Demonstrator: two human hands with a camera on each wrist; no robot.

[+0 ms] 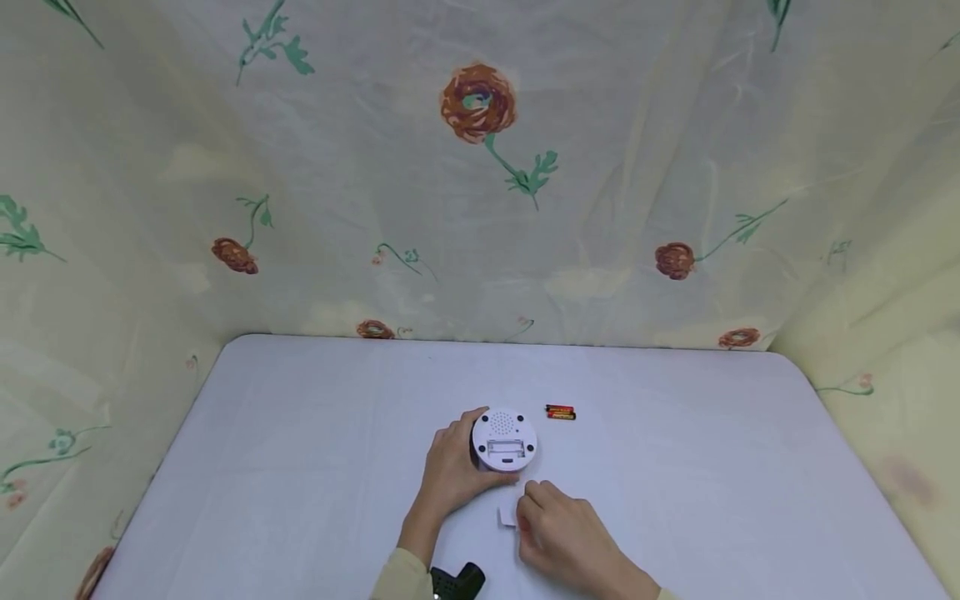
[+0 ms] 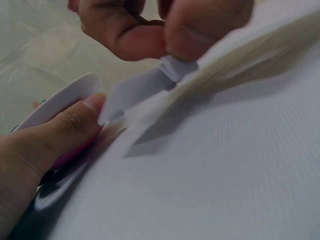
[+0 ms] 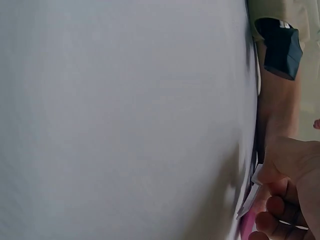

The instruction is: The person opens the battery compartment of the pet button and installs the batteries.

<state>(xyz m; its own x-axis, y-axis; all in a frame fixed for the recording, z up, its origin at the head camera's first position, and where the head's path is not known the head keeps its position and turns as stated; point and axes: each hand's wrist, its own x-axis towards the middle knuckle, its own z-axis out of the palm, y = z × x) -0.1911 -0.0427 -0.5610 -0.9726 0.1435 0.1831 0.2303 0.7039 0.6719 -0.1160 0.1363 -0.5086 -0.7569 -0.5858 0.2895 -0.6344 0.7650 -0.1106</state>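
Observation:
A round white device (image 1: 504, 440) shows its underside in the head view, with an empty rectangular battery compartment, a speaker grille and dark feet. My left hand (image 1: 455, 467) grips it from the left, thumb along its near edge. Just nearer the table's front, my right hand (image 1: 562, 533) pinches a small white cover (image 1: 507, 517) between thumb and fingers. In the left wrist view the cover (image 2: 137, 92) hangs from the right fingertips, close to the left thumb. The right wrist view shows the cover (image 3: 248, 200) beside the right hand (image 3: 295, 185).
Two red and yellow batteries (image 1: 560, 412) lie side by side on the white table (image 1: 300, 450), right of and beyond the device. A black wrist-worn object (image 1: 459, 582) is at the left sleeve. Flower-patterned cloth (image 1: 600, 167) surrounds the table's back and sides.

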